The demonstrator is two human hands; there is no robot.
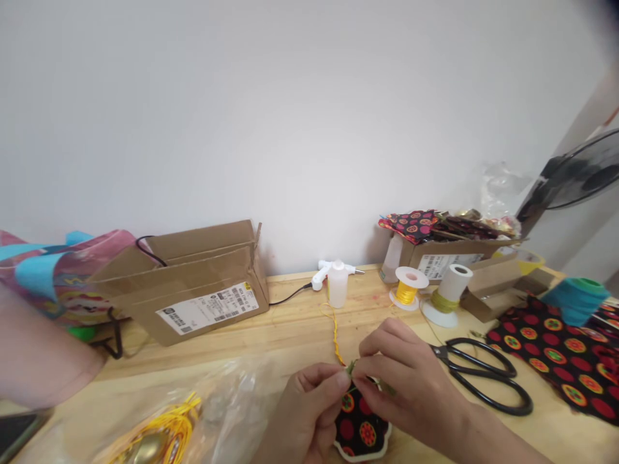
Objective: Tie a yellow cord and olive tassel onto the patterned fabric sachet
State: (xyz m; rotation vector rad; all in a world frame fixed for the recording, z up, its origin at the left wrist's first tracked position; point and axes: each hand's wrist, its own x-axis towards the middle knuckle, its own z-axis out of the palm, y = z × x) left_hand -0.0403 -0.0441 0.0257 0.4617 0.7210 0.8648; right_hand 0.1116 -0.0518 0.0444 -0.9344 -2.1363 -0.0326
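Low in the middle of the head view, my left hand (314, 403) and my right hand (403, 370) meet with fingertips pinched together. Between them is a small green cord piece (350, 368) at the top of a black fabric pouch (358, 425) with red and orange flower prints and a cream edge. The pouch hangs just below my fingers, its upper part partly covered by them. A twisted yellow cord (335, 338) runs from the pinch toward the back of the table. Black-handled scissors (483, 374) lie right of my right hand.
Behind stand a white bottle (337, 287), a white glue gun (322, 276), a yellow thread spool (407, 291) and a green thread spool (442, 303). Cardboard boxes (207, 287) line the wall. A plastic bag (232, 399) with yellow cords lies left; patterned fabric (556, 348) is right.
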